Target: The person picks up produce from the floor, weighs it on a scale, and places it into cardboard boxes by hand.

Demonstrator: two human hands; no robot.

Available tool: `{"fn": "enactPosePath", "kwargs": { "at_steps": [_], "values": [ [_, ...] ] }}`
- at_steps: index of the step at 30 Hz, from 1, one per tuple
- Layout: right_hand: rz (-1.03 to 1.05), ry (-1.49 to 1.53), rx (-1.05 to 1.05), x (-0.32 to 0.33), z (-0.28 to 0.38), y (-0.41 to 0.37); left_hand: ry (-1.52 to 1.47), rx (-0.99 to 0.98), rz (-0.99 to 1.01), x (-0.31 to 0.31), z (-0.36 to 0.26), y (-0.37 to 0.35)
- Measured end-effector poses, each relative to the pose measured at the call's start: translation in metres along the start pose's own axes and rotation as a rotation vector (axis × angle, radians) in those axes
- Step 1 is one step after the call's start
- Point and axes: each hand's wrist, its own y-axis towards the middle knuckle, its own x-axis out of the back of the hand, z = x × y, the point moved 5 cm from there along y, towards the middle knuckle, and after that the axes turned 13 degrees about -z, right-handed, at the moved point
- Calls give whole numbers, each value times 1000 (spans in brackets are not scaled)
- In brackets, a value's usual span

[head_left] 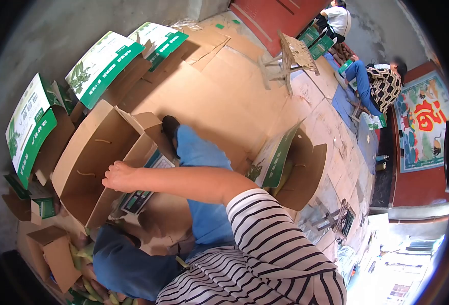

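Note:
My right hand reaches out from a black-and-white striped sleeve. Its fingers curl over the edge of a flap of an open brown cardboard box lying on its side. The box looks hollow inside. A flap printed in green and white lies just under my forearm. My blue trouser legs and my knee sit close beside the box. Yellow-green corn cobs lie by the knee. My left hand is hidden behind the knee and my body.
Several folded green-and-white cartons lean along the grey wall. Flattened cardboard covers the floor. Another open box stands to the right, near a wooden stool. Two other people sit further off by a red door.

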Motion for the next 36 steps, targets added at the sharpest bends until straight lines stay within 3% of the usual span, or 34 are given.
{"fn": "enactPosePath", "kwargs": {
  "at_steps": [13,31,36],
  "values": [
    [97,-28,-23,2,1,1,-160,-29,8,-53,-37,13],
    [37,-77,8,13,5,5,-316,-45,78,-121,-90,17],
    [123,-145,2,19,9,10,-323,-40,77,-127,-78,-3]
  ]
}}
